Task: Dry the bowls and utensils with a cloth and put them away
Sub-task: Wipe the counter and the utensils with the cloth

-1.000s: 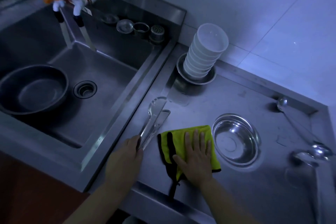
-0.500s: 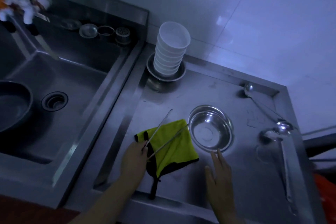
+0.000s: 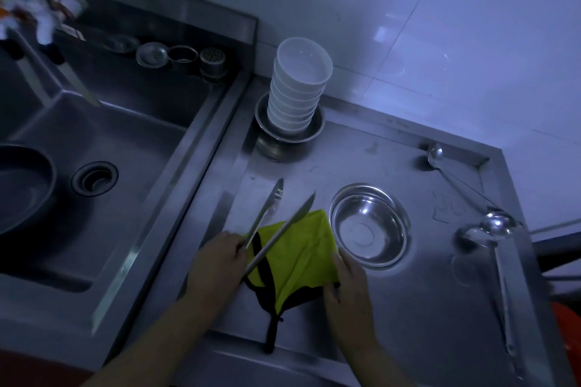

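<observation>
My left hand (image 3: 217,264) grips a pair of steel tongs (image 3: 276,223) by the hinge end; the two arms are spread and point up and to the right over the yellow cloth (image 3: 298,258). The cloth lies on the steel counter (image 3: 408,324), and my right hand (image 3: 345,286) pinches its right edge. A small steel bowl (image 3: 369,228) sits just right of the cloth. A stack of white bowls (image 3: 298,88) stands in a steel dish at the back. Two ladles (image 3: 500,229) lie at the right.
The sink (image 3: 103,148) on the left holds a dark round basin (image 3: 22,185) beside the drain (image 3: 94,179). Strainers and small cups (image 3: 179,55) sit on the back ledge. White taps (image 3: 47,6) hang over the sink. The counter has a raised rim at the right.
My right hand moved from the bare counter onto the cloth's right edge and took hold of it. The tongs in my left hand have spread wider over the cloth.
</observation>
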{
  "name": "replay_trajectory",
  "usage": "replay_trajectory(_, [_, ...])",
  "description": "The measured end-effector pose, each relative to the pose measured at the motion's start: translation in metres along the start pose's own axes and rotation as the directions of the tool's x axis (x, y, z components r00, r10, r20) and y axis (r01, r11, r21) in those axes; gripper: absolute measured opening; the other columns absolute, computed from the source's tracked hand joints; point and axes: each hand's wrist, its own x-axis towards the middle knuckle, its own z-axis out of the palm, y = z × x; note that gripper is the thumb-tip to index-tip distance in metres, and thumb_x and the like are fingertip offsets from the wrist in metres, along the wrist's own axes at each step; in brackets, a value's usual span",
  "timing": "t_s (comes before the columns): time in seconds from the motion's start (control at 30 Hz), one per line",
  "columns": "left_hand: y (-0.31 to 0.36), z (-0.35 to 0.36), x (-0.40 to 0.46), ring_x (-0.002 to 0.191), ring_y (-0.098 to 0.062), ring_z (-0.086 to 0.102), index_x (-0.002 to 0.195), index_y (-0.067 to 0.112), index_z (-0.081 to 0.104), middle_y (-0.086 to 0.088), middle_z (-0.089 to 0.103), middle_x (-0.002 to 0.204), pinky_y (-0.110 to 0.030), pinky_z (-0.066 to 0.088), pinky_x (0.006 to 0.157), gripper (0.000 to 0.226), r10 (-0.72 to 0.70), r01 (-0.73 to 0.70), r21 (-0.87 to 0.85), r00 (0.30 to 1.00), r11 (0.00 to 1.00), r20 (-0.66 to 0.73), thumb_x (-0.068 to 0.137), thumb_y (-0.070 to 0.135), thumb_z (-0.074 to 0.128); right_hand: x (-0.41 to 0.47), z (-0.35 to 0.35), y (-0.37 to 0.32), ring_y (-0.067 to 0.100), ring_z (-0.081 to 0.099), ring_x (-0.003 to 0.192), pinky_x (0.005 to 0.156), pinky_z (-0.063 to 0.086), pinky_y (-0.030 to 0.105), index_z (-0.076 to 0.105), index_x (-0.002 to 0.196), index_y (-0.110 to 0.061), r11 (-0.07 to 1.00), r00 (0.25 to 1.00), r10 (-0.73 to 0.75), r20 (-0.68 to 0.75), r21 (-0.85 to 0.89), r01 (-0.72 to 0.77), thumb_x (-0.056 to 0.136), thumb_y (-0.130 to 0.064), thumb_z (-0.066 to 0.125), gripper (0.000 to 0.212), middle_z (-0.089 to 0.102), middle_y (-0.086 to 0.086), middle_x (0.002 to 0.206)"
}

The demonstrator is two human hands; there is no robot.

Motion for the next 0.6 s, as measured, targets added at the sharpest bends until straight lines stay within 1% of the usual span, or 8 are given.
replay_trajectory(0.1, [-0.01, -0.021, -0.002, 0.069, -0.028, 0.056, 0.076, 0.004, 0.063, -0.009, 0.056, 0.074, -0.031, 0.033, 0.058, 0.009, 0.002, -0.007, -0.055, 0.996, 0.998, -0.091, 0.084, 0.007, 0.059, 0.016, 0.024, -0.013, 0.021, 0.018, 0.143, 0.11, 0.004, 0.013, 0.029, 0.146, -0.007, 0.996, 0.994, -0.04, 0.105, -0.073, 0.047, 0.09, -0.007, 0.054, 0.061, 0.021, 0.008, 0.155])
replay_trajectory(0.13, [-0.015, -0.026, -0.002, 0.068, -0.027, 0.055, 0.077, 0.005, 0.064, -0.007, 0.055, 0.073, -0.032, 0.036, 0.058, 0.008, -0.002, -0.006, -0.063, 0.992, 0.998, -0.128, 0.083, 0.005, 0.06, 0.024, 0.035, -0.017, 0.024, 0.009, 0.146, 0.112, -0.001, 0.018, 0.019, 0.149, -0.006, 0.99, 0.992, -0.039, 0.124, -0.13, 0.055, 0.094, -0.017, 0.05, 0.064, 0.01, 0.009, 0.158])
replay_trajectory(0.2, [-0.024, -0.035, -0.001, 0.064, -0.021, 0.052, 0.079, 0.007, 0.064, -0.003, 0.054, 0.072, -0.03, 0.038, 0.055, 0.008, -0.04, 0.023, -0.092, 0.981, 0.996, -0.191, 0.085, 0.005, 0.059, 0.04, 0.058, -0.027, 0.032, -0.008, 0.146, 0.115, -0.012, 0.033, -0.001, 0.15, -0.005, 0.938, 0.989, 0.02, 0.149, -0.344, 0.033, 0.097, -0.045, 0.038, 0.077, -0.008, 0.016, 0.158])
replay_trajectory(0.27, [-0.033, -0.042, 0.001, 0.064, -0.017, 0.051, 0.083, 0.008, 0.065, -0.001, 0.056, 0.074, -0.026, 0.034, 0.056, 0.007, -0.118, 0.087, -0.132, 0.959, 0.988, -0.256, 0.084, 0.003, 0.059, 0.054, 0.079, -0.037, 0.039, -0.017, 0.143, 0.112, -0.018, 0.047, -0.01, 0.149, -0.005, 0.878, 0.986, 0.109, 0.129, -0.477, -0.035, 0.09, -0.068, 0.025, 0.092, -0.016, 0.021, 0.156])
replay_trajectory(0.37, [-0.046, -0.046, 0.007, 0.071, -0.02, 0.056, 0.085, 0.009, 0.067, -0.002, 0.062, 0.079, -0.021, 0.028, 0.062, 0.01, -0.206, 0.162, -0.16, 0.928, 0.974, -0.311, 0.081, 0.002, 0.061, 0.076, 0.099, -0.043, 0.041, -0.012, 0.143, 0.109, -0.021, 0.053, -0.001, 0.15, -0.006, 0.864, 0.993, 0.108, 0.046, -0.499, -0.071, 0.078, -0.08, 0.019, 0.105, -0.008, 0.022, 0.157])
replay_trajectory(0.47, [-0.054, -0.046, 0.016, 0.069, -0.014, 0.05, 0.082, 0.015, 0.067, 0.006, 0.056, 0.074, -0.019, 0.024, 0.059, 0.013, -0.256, 0.222, -0.141, 0.914, 0.965, -0.316, 0.081, 0.005, 0.06, 0.115, 0.106, -0.044, 0.043, 0.0, 0.143, 0.112, -0.009, 0.056, 0.012, 0.15, -0.004, 0.855, 0.999, 0.044, 0.012, -0.518, -0.031, 0.075, -0.079, 0.019, 0.107, 0.007, 0.024, 0.156])
replay_trajectory(0.53, [-0.055, -0.044, 0.023, 0.07, -0.013, 0.05, 0.082, 0.017, 0.066, 0.006, 0.056, 0.075, -0.019, 0.027, 0.063, 0.013, -0.3, 0.26, -0.16, 0.891, 0.952, -0.34, 0.081, 0.006, 0.061, 0.147, 0.108, -0.046, 0.042, -0.001, 0.144, 0.112, -0.009, 0.056, 0.01, 0.15, -0.004, 0.853, 0.999, 0.04, 0.033, -0.522, -0.017, 0.074, -0.08, 0.02, 0.108, 0.005, 0.025, 0.156])
replay_trajectory(0.6, [-0.055, -0.041, 0.032, 0.071, -0.015, 0.053, 0.08, 0.019, 0.065, 0.008, 0.056, 0.075, -0.024, 0.033, 0.067, 0.013, -0.341, 0.291, -0.188, 0.869, 0.938, -0.358, 0.08, 0.007, 0.063, 0.178, 0.109, -0.047, 0.041, -0.002, 0.144, 0.112, -0.01, 0.055, 0.004, 0.15, -0.002, 0.858, 0.999, 0.045, 0.022, -0.513, -0.027, 0.072, -0.082, 0.023, 0.113, 0.002, 0.026, 0.156])
